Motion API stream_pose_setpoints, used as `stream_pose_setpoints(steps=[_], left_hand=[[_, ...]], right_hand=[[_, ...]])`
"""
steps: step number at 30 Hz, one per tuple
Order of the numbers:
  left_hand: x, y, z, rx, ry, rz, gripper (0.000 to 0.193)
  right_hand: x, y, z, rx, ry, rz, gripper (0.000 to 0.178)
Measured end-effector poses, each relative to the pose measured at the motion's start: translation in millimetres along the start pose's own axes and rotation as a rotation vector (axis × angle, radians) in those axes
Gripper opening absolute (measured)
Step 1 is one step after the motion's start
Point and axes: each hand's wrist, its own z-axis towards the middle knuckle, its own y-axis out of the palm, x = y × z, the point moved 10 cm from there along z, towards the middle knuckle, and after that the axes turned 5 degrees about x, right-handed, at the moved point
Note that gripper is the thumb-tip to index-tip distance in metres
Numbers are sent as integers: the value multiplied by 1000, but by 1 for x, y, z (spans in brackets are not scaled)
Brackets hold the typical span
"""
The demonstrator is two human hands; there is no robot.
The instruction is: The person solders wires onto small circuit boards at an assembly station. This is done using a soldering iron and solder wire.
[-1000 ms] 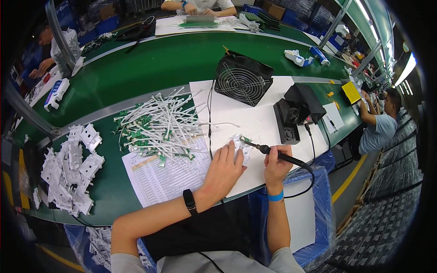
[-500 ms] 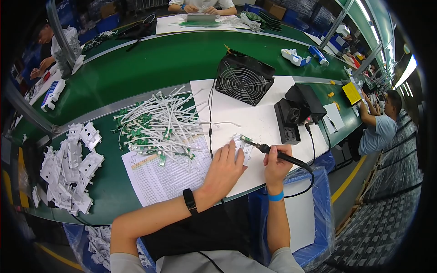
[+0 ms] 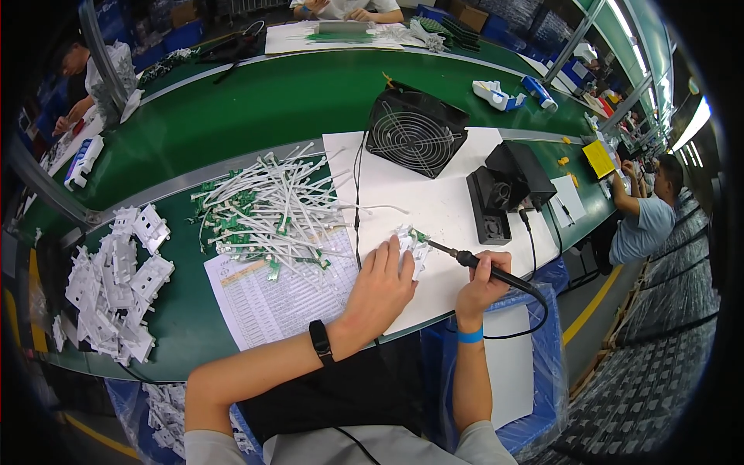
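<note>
The near edge of the green table (image 3: 186, 310) starts at the lower left, passes under the left forearm and climbs to the right. A metal rail (image 3: 225, 167) bounds its far side, with a wide green belt (image 3: 232, 108) beyond. A strip of tabletop shows between a pile of white parts (image 3: 116, 283) and a printed sheet (image 3: 275, 310). Farther right, a white board (image 3: 453, 213) offers open room above the hands, up to the fan and the black boxes.

Left to right again, the pile sits near the table's left end, then a tangle of white cables (image 3: 267, 225) with small green boards overlaps the sheet's top. The left hand (image 3: 380, 283) rests its fingers on a white plastic part (image 3: 419, 256) lying on the white board; whether they pinch it cannot be told. A small green piece (image 3: 418, 235) sits at the part's upper end. A black fan (image 3: 415, 139) stands behind. The right hand (image 3: 482, 291) grips a soldering iron (image 3: 467, 258), its tip close to the green piece; contact is unclear. Two black boxes (image 3: 521, 174) block the way beyond, and the cord (image 3: 542, 310) loops over a lined blue bin (image 3: 547, 364).
</note>
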Motion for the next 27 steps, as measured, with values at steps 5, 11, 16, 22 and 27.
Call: stream_pose_setpoints(steps=[5,11,16,22,27], left_hand=[[-3,-1,0,10,-17,-24,49],[-2,-3,1,32,4,-25,45],[-2,-3,1,25,5,-23,45],[-2,-2,1,18,5,-23,45],[-3,-1,1,11,-1,-28,46]], right_hand=[[2,0,-2,-20,-10,-36,13],[3,1,-4,-46,-51,-102,15],[3,-1,-4,-35,-62,-119,16],[6,-3,-3,-18,-40,-111,16],[12,-4,-5,-22,-14,-108,16]])
